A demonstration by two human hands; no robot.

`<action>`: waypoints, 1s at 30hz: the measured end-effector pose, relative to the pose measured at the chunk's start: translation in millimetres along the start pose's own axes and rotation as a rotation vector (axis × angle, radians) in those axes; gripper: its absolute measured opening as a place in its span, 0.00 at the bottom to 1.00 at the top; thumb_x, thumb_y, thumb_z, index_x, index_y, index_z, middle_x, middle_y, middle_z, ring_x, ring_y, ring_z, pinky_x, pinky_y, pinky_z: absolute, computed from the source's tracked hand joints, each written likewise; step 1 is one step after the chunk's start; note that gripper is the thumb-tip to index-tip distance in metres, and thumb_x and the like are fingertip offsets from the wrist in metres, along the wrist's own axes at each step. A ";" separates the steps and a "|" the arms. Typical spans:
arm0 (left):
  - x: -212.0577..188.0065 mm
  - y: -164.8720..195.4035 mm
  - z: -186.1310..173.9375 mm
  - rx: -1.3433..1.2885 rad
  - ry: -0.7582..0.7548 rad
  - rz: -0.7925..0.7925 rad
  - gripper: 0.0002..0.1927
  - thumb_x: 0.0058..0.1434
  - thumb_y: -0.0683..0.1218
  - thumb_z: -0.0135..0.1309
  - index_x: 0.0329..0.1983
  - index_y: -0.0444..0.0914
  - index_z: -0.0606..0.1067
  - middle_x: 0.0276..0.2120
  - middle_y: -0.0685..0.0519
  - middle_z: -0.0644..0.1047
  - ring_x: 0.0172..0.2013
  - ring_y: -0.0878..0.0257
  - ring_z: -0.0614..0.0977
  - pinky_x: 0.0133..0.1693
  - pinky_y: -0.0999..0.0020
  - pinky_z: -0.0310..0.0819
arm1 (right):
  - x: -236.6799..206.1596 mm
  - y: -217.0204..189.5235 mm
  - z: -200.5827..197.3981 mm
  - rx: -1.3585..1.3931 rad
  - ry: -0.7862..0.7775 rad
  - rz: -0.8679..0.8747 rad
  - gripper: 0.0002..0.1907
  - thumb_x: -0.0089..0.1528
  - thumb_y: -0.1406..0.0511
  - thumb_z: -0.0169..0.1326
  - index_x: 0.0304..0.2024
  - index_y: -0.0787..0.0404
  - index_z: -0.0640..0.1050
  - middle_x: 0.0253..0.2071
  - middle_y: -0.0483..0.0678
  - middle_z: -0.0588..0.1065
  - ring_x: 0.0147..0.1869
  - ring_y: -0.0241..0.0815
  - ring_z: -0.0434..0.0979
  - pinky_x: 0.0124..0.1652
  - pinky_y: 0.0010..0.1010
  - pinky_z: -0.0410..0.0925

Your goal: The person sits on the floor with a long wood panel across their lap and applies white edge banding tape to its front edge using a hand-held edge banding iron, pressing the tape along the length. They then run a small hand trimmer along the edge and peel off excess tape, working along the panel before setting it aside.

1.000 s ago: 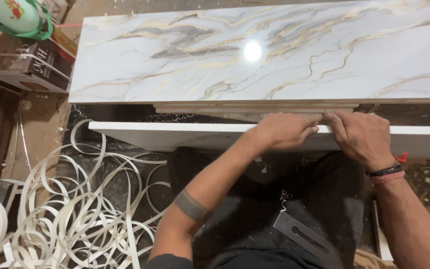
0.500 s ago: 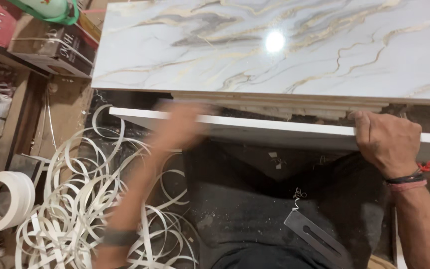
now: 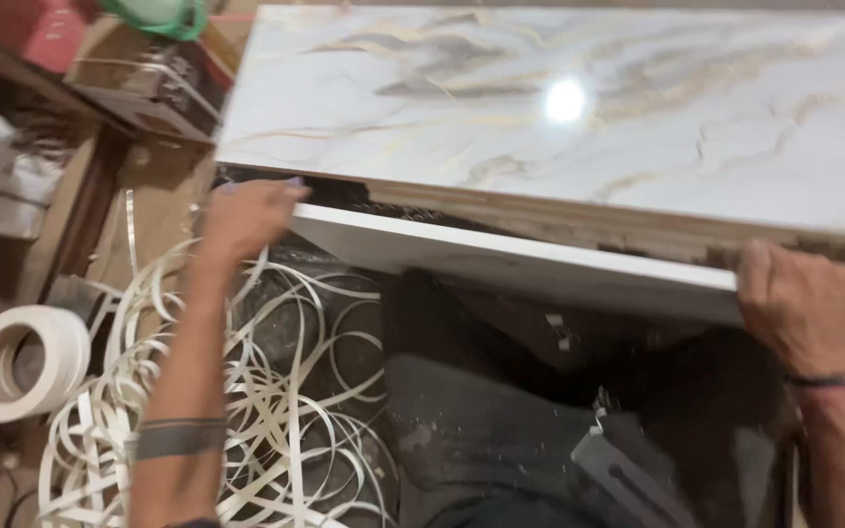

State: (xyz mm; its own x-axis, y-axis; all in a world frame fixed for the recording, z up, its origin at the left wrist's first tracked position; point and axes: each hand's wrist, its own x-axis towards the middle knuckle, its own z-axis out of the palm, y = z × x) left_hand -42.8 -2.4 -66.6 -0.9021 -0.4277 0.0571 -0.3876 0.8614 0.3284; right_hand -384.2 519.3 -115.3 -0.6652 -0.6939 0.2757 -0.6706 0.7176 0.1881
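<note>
Nearest the camera: dark trousers with a grey flat tool (image 3: 628, 479) lying across the lap, and on the floor to the left a tangle of white strip offcuts (image 3: 266, 391) plus a roll of white tape (image 3: 22, 362). Next out, the white edge strip (image 3: 540, 264) runs along the front edge of the marble-look board (image 3: 559, 108), which lies flat with its raw brown core showing just above the strip. Left hand (image 3: 246, 215) is at the strip's left end by the board's corner, fingers curled around it; blurred, so I can't tell whether it pinches the strip or only presses on it. Right hand (image 3: 804, 303) sits well apart toward the right, fingers hooked over the top of the strip and thumb below, closed on it and pressing it to the edge. Handling judgement: the strip looks thin, light and springy, going by how the offcuts coil; it should bend easily along its length, kink if folded hard, and its smooth face is probably slippery. Best held flat between fingers and thumb close to the board edge, both hands spread apart, not by a free end. The board looks stiff, heavy and glossy, corners likely chip-prone; take it by the long edges. Farthest back left: cardboard boxes (image 3: 139, 78), a green object (image 3: 163, 15), cluttered shelving
</note>
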 end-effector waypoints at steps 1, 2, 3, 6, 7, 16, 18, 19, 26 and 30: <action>2.8 16.3 6.6 0.026 0.067 0.032 0.19 0.54 0.46 0.56 0.49 0.38 0.82 0.52 0.45 0.81 0.51 0.48 0.82 0.54 0.57 0.73 | 1.1 0.7 -0.5 0.007 0.022 -0.035 0.20 0.77 0.61 0.41 0.31 0.51 0.75 0.24 0.49 0.76 0.26 0.52 0.75 0.28 0.42 0.66; 5.2 49.6 27.8 -0.013 0.181 0.254 0.20 0.54 0.45 0.54 0.51 0.38 0.81 0.52 0.46 0.82 0.55 0.48 0.81 0.59 0.56 0.72 | 4.5 -0.1 0.9 0.092 0.056 -0.052 0.17 0.74 0.62 0.41 0.33 0.50 0.77 0.23 0.50 0.75 0.25 0.53 0.75 0.27 0.43 0.65; 15.2 96.6 55.0 -0.067 0.114 0.026 0.19 0.56 0.44 0.52 0.50 0.42 0.83 0.52 0.45 0.81 0.54 0.46 0.80 0.58 0.52 0.69 | 4.5 0.7 0.8 0.164 0.074 -0.051 0.15 0.71 0.63 0.41 0.35 0.49 0.78 0.22 0.52 0.75 0.24 0.54 0.74 0.26 0.45 0.65; 31.6 253.4 137.1 -0.166 0.097 0.369 0.22 0.58 0.51 0.50 0.56 0.44 0.77 0.53 0.46 0.80 0.55 0.42 0.77 0.61 0.31 0.52 | 9.1 1.2 3.5 -0.016 0.056 -0.056 0.20 0.77 0.61 0.42 0.30 0.50 0.74 0.24 0.48 0.75 0.25 0.50 0.74 0.27 0.41 0.65; 42.3 295.7 153.6 -0.084 -0.301 0.295 0.19 0.73 0.54 0.41 0.58 0.44 0.77 0.53 0.49 0.82 0.57 0.49 0.81 0.64 0.44 0.67 | 8.6 1.2 3.9 -0.061 0.043 -0.057 0.21 0.78 0.60 0.42 0.29 0.51 0.74 0.24 0.48 0.75 0.24 0.49 0.75 0.26 0.40 0.65; 5.9 47.6 -23.0 -0.031 0.082 0.074 0.23 0.57 0.47 0.56 0.58 0.45 0.79 0.56 0.48 0.80 0.57 0.50 0.80 0.60 0.52 0.70 | 15.7 -7.9 -16.3 0.114 0.023 -0.008 0.12 0.69 0.61 0.45 0.33 0.52 0.77 0.21 0.53 0.74 0.24 0.57 0.75 0.25 0.49 0.66; 5.0 -13.4 -32.9 0.080 -0.195 -0.603 0.22 0.74 0.59 0.41 0.61 0.50 0.79 0.52 0.40 0.80 0.54 0.41 0.79 0.57 0.46 0.68 | 17.7 -11.6 -23.8 0.199 0.075 -0.005 0.14 0.69 0.61 0.44 0.32 0.54 0.77 0.22 0.52 0.75 0.24 0.57 0.75 0.26 0.49 0.66; 3.9 -24.0 -17.5 0.052 -0.051 -0.606 0.22 0.75 0.58 0.40 0.61 0.48 0.78 0.52 0.38 0.79 0.53 0.38 0.77 0.56 0.45 0.68 | 19.9 -14.0 -26.3 0.286 0.109 0.039 0.15 0.69 0.60 0.44 0.29 0.53 0.77 0.21 0.53 0.75 0.24 0.57 0.75 0.26 0.49 0.66; 14.5 68.5 10.7 0.037 0.042 -0.125 0.18 0.68 0.47 0.41 0.53 0.46 0.80 0.57 0.49 0.81 0.57 0.46 0.79 0.59 0.51 0.69 | 29.3 -19.6 -33.0 0.214 0.140 -0.041 0.20 0.72 0.60 0.43 0.25 0.55 0.75 0.23 0.51 0.75 0.27 0.55 0.75 0.29 0.47 0.67; 37.7 227.4 55.6 -0.221 -0.047 0.385 0.25 0.58 0.43 0.47 0.61 0.44 0.76 0.57 0.45 0.77 0.57 0.45 0.75 0.58 0.50 0.66 | 27.2 -19.3 -28.1 0.357 0.143 0.068 0.19 0.68 0.59 0.44 0.25 0.52 0.78 0.22 0.52 0.76 0.25 0.57 0.76 0.28 0.49 0.67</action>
State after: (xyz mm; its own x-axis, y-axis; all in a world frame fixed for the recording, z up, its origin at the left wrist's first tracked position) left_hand -175.5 192.5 -42.2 -0.9824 -0.0702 0.1731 0.0231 0.8739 0.4855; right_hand -380.1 488.3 -84.9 -0.6764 -0.6121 0.4098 -0.7155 0.6779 -0.1685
